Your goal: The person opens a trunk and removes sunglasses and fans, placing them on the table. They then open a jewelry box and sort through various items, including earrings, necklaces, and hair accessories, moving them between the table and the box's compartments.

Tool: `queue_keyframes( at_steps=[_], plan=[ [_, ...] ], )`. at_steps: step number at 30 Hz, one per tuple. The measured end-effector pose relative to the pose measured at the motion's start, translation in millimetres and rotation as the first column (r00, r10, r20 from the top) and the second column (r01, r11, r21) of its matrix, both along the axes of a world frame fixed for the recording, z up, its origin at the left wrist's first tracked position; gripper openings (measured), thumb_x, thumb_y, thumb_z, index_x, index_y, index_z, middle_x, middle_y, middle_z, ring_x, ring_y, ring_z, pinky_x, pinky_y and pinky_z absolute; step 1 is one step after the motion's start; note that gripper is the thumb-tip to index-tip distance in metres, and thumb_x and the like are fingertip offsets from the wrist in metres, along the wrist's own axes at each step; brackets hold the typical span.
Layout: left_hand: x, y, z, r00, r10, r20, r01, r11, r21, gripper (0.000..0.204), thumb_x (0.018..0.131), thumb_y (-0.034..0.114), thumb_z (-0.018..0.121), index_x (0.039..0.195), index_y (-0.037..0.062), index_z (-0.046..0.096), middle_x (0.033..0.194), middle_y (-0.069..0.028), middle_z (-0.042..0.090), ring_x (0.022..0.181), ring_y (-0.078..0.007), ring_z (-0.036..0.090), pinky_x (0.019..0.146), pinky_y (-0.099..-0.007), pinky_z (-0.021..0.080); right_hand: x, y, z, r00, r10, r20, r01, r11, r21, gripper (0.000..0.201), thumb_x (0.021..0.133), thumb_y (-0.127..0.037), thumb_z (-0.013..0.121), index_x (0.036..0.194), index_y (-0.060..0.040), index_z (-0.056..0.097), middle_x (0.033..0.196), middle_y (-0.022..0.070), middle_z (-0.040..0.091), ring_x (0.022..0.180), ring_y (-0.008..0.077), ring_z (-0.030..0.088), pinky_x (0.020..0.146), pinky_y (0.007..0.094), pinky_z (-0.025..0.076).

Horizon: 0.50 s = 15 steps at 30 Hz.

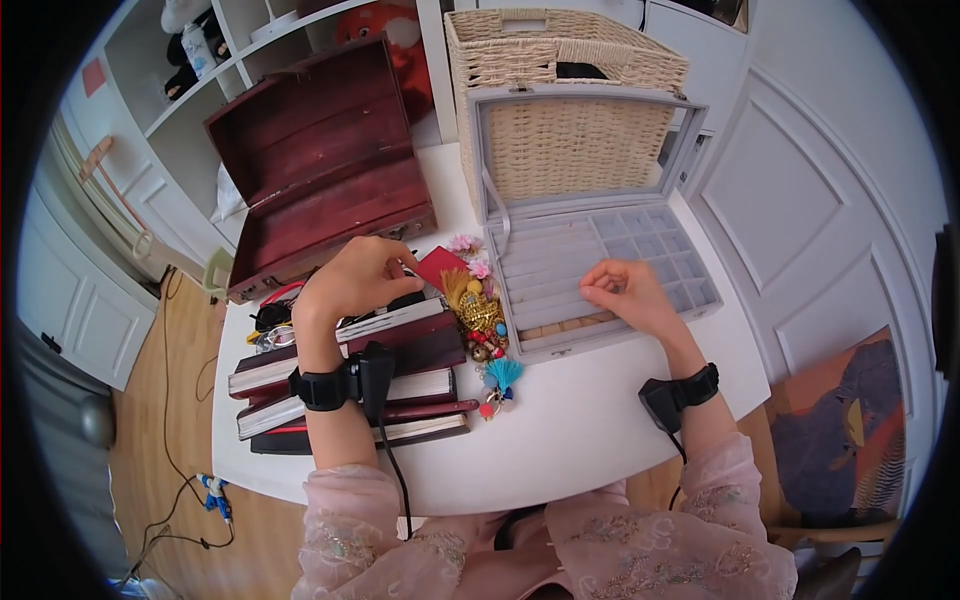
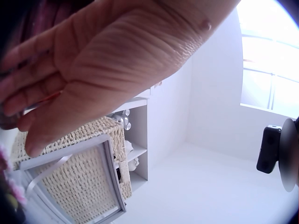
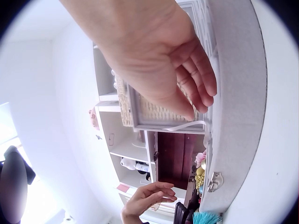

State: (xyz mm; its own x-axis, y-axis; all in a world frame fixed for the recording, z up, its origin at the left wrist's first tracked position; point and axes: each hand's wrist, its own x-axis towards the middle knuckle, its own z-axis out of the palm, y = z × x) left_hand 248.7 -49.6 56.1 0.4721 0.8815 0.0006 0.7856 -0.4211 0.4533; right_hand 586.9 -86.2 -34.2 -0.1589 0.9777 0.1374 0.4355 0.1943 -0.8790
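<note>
Evidently, the grey jewelry box (image 1: 545, 260) lies open on the desk (image 1: 560, 430), lid raised, padded rows left, compartments right, tan strip in front. Above it hovers the right hand (image 1: 632, 290), fingers loosely bent; the left hand (image 1: 350, 280), equally relaxed, hovers over stacked books (image 1: 425, 345) before an open dark-red suitcase (image 1: 310, 130).

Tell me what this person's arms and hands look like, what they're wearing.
The sleeves are pale pink with floral embroidery. Each wrist wears a black strap with a black camera housing and black cable. The left hand and right hand are gloveless.
</note>
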Motion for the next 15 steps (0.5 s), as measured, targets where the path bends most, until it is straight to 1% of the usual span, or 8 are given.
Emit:
queue_keyframes(
  at_steps=[7,9,10,11,13,15],
  plan=[
    [0.4,1.0,-0.9,1.000,-0.021,0.000,0.021,1.000,-0.009,0.027,0.076,0.021,0.070,0.094,0.0013,0.067,0.075,-0.0156,0.066,0.069,-0.0264,0.064,0.064,-0.0338,0.050,-1.8,-0.6,-0.2,1.000,-0.005,0.024,0.005,1.000,-0.003,0.011,0.078,-0.011,0.069,0.084,-0.0021,0.067,0.071,0.0014,0.064,0.065,0.0065,0.055,0.062,0.0214,0.045],
    [0.2,1.0,-1.1,1.000,0.005,-0.022,-0.005,1.000,-0.021,0.027,0.077,0.019,0.071,0.095,0.0010,0.066,0.074,-0.0107,0.065,0.067,-0.0178,0.062,0.064,-0.0296,0.049,-2.5,0.2,-1.4,1.000,0.004,0.025,-0.005,1.000,0.009,0.011,0.079,-0.011,0.069,0.084,-0.0020,0.067,0.070,0.0016,0.064,0.065,0.0068,0.055,0.062,0.0218,0.045],
    [0.4,1.2,-1.1,1.000,0.006,-0.022,-0.007,1.000,-0.024,0.027,0.077,0.019,0.071,0.095,0.0010,0.066,0.074,-0.0107,0.065,0.067,-0.0178,0.062,0.064,-0.0296,0.049,-2.5,-0.6,-2.4,1.000,0.008,0.026,-0.008,1.000,0.017,0.012,0.079,-0.012,0.069,0.084,-0.0018,0.067,0.070,0.0018,0.064,0.065,0.0071,0.055,0.062,0.0222,0.045],
    [0.7,1.8,-0.7,0.999,-0.002,-0.032,0.001,1.000,-0.016,0.027,0.076,0.019,0.071,0.095,0.0009,0.066,0.074,-0.0110,0.065,0.067,-0.0183,0.062,0.064,-0.0297,0.049,-2.4,-1.2,-3.1,1.000,0.010,0.026,-0.010,1.000,0.013,0.012,0.079,-0.012,0.069,0.084,-0.0018,0.067,0.070,0.0018,0.064,0.065,0.0071,0.055,0.062,0.0222,0.045],
    [1.1,0.5,-0.1,0.999,-0.007,-0.042,0.007,1.000,-0.009,0.027,0.076,0.019,0.071,0.095,0.0008,0.065,0.075,-0.0112,0.066,0.067,-0.0187,0.062,0.064,-0.0298,0.049,-2.7,-1.1,-2.8,0.998,0.017,0.062,-0.021,0.998,0.058,0.012,0.079,-0.012,0.069,0.084,-0.0012,0.067,0.070,0.0026,0.064,0.065,0.0077,0.055,0.063,0.0230,0.046],
    [2.3,-1.4,0.3,1.000,0.009,0.000,-0.009,1.000,0.003,0.026,0.076,0.022,0.070,0.092,0.0013,0.067,0.075,-0.0156,0.066,0.069,-0.0271,0.064,0.064,-0.0341,0.050,-2.7,-0.8,-3.8,0.998,0.019,0.064,-0.024,0.998,0.066,0.012,0.079,-0.012,0.069,0.084,-0.0010,0.067,0.070,0.0030,0.064,0.064,0.0080,0.055,0.063,0.0231,0.046]
  ],
)
